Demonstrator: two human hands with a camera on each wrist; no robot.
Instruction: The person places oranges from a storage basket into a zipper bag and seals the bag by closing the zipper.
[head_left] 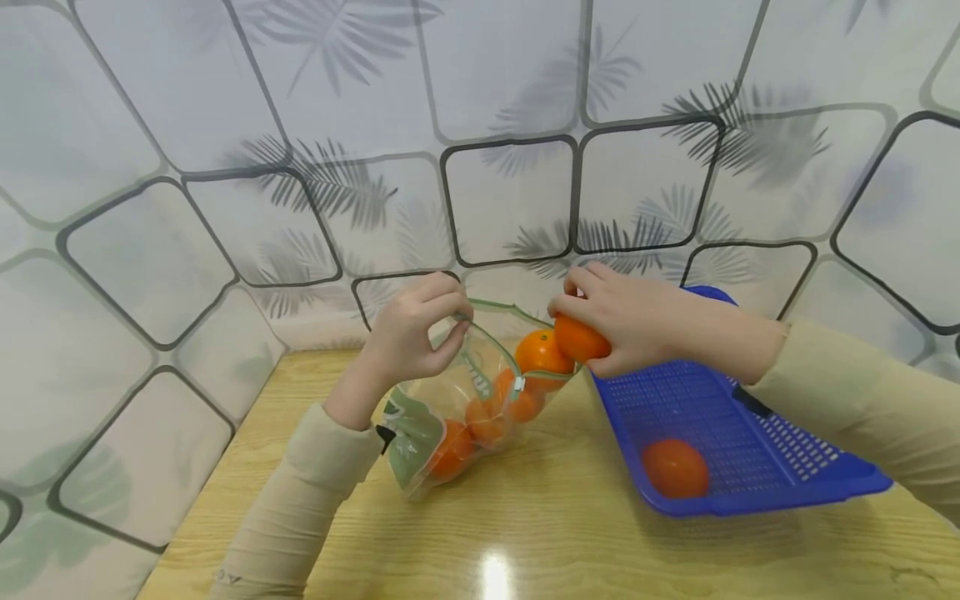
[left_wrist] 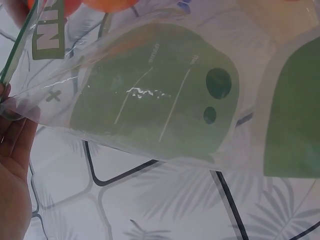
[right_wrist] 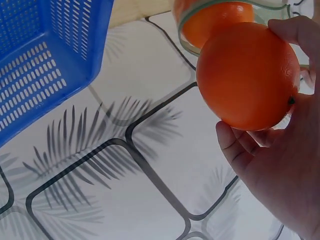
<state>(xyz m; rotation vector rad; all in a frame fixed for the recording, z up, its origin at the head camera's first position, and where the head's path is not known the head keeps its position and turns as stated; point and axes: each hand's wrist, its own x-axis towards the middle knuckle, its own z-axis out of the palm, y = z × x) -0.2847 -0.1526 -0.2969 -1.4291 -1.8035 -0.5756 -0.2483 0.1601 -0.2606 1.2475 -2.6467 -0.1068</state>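
A clear zip bag [head_left: 457,379] with green print lies tilted on the table, several oranges [head_left: 450,450] inside it. My left hand [head_left: 416,329] pinches the bag's top edge between thumb and fingers, and its mouth gapes toward the right. In the left wrist view, the green-printed plastic [left_wrist: 160,90] stretches away from the fingertips. My right hand [head_left: 618,312] grips an orange [head_left: 581,337] right at the bag's mouth. That same orange [right_wrist: 247,75] shows large in the right wrist view, overlapping another orange [right_wrist: 215,22] just within the green rim.
To the right, a blue perforated basket [head_left: 720,433] stands on the wooden table [head_left: 525,517], tilted under my right forearm. One orange [head_left: 675,468] sits at its near end. A patterned wall covering [head_left: 510,200] rises behind the table and along the left side.
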